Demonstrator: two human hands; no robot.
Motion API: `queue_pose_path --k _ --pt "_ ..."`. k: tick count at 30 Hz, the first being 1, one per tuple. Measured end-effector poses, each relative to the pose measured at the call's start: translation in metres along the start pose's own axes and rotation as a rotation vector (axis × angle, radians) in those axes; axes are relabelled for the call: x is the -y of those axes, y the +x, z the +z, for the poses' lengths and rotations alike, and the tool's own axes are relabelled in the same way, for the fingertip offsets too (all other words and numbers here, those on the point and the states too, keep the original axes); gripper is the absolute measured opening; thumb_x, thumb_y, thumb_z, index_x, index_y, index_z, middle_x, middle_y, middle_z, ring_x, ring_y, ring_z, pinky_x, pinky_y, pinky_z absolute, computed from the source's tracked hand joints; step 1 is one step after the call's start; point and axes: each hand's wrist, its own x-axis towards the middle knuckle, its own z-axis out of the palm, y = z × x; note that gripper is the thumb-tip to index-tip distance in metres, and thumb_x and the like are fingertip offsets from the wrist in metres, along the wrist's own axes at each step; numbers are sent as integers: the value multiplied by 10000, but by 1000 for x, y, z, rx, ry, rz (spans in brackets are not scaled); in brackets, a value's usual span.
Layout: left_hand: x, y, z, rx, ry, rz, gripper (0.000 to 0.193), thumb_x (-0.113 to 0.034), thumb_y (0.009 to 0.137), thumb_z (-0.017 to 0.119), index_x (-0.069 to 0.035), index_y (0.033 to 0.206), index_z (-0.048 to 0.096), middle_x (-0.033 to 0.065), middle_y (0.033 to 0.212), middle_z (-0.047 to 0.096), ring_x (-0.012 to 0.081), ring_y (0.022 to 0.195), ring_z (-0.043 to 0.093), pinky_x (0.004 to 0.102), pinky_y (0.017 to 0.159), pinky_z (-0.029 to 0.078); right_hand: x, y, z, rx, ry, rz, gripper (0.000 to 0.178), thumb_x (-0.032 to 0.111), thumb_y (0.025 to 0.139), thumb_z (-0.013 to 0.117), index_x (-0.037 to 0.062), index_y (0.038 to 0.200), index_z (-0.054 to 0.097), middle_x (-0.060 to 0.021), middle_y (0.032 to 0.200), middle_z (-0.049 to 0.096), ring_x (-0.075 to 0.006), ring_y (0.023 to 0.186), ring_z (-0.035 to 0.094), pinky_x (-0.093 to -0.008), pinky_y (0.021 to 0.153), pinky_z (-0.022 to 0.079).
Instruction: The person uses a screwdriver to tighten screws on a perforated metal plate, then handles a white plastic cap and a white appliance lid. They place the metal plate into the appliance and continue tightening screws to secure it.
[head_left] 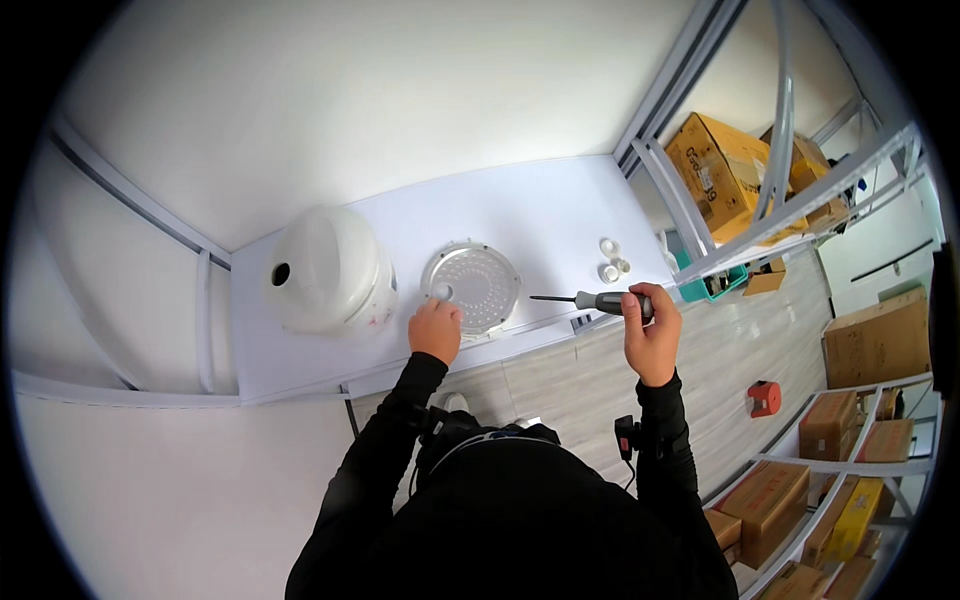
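Observation:
My right hand (652, 333) is closed around the grey and black handle of a screwdriver (598, 300). Its dark shaft points left, toward a round silver perforated lid (487, 285) lying on the white table. At that lid's lower left edge is my left hand (435, 330), its fingers curled together; what they grip, if anything, is hidden. A small round pale piece (443, 291) shows just above those fingers, on the lid. Left of the lid stands a rounded white appliance (335, 270), like a rice cooker, with a dark hole in its side.
Several small round whitish pieces (610, 270) sit near the right end of the table (560, 200). Beyond that end are a metal frame, cardboard boxes (720, 175) and a teal crate (700, 289). A red stool (765, 398) stands on the floor by shelves of boxes.

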Motion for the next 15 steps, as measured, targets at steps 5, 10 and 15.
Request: queue_pose_path --k 5,10,15 --pt "-39 1 3 17 -726 -213 172 -205 1034 693 -40 1082 699 89 988 745 210 825 685 354 745 547 -35 -27 -34 -64 281 108 204 197 1077 672 2 1138 674 11 866 625 -69 734 514 -238 659 427" --pt "-129 -11 -22 158 -1177 -354 236 -223 1080 671 1 1151 682 62 971 747 103 775 634 278 726 537 -49 -46 -61 -73 547 173 207 220 1102 642 25 1173 653 33 880 585 -57 740 490 -232 662 411" --pt "-178 -40 -26 164 -1404 -352 237 -209 1106 632 17 1163 676 72 972 722 119 796 629 283 733 535 -60 -61 -84 -31 596 178 213 227 1102 643 28 1176 646 32 874 581 -59 738 500 -232 665 419"
